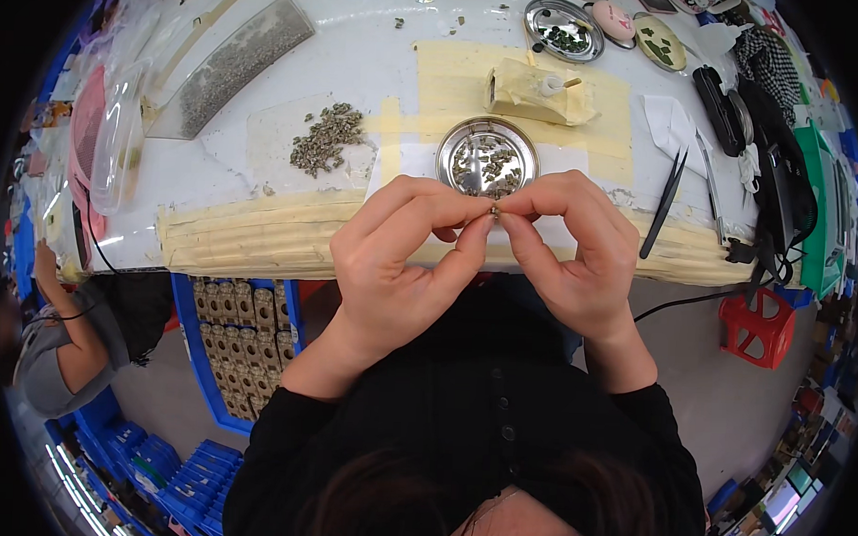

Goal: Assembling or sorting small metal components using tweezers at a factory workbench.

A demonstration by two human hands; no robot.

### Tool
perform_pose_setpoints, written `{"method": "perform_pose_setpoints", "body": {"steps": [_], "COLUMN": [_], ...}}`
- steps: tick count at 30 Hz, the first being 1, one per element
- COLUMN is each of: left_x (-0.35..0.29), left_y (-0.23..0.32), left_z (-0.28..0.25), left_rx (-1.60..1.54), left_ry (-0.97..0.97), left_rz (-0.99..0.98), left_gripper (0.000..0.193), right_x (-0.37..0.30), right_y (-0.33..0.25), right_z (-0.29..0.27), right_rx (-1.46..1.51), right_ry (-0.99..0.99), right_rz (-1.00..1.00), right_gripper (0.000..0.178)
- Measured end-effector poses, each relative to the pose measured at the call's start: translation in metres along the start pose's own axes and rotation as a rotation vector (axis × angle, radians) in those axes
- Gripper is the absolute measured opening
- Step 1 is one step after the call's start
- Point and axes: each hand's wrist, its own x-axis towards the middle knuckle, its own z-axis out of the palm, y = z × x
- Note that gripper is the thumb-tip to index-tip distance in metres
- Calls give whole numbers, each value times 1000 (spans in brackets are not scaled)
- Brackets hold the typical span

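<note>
My left hand (401,258) and my right hand (581,250) meet in front of me over the table's near edge. Both are closed, thumb against forefinger, on one tiny metal part (494,213) whose exact kind is too small to make out. Just behind the fingertips stands a round metal dish (521,137) with several small metal parts scattered in it; the hands cover its near rim. Left of the dish, a heap of similar small metal parts (326,140) lies on a clear sheet.
Black tweezers (665,203) and a slim silver tool (711,183) lie at the right. Behind the dish sits a tape-wrapped block (530,94). A clear tray of grey parts (238,68) is far left. Yellow tape (260,229) pads the near edge. Another person's arm (77,336) shows at left.
</note>
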Motion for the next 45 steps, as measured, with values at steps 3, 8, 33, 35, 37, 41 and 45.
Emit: {"method": "perform_pose_setpoints", "body": {"steps": [3, 8, 33, 35, 37, 41, 45], "left_x": [0, 1, -1, -1, -1, -1, -2], "left_y": [-1, -1, -8, -7, -7, -7, -8], "left_z": [-1, -1, 2, 2, 2, 1, 3], "left_rx": [-29, -58, 30, 31, 38, 49, 3], "left_ry": [-7, -26, 31, 35, 31, 29, 42], "left_rz": [9, -28, 169, 181, 194, 214, 149], "left_gripper": [15, 14, 22, 22, 22, 22, 21], "right_x": [0, 0, -5, -6, -7, -6, -7], "right_y": [0, 0, -1, -1, 0, -1, -2], "right_z": [0, 1, 3, 3, 3, 2, 2], "right_rx": [3, 23, 107, 127, 143, 168, 171], "right_ry": [-1, 7, -10, -8, -14, -26, -10], "right_rz": [-2, 31, 127, 131, 136, 155, 176], "right_gripper": [12, 12, 10, 10, 10, 10, 10]}}
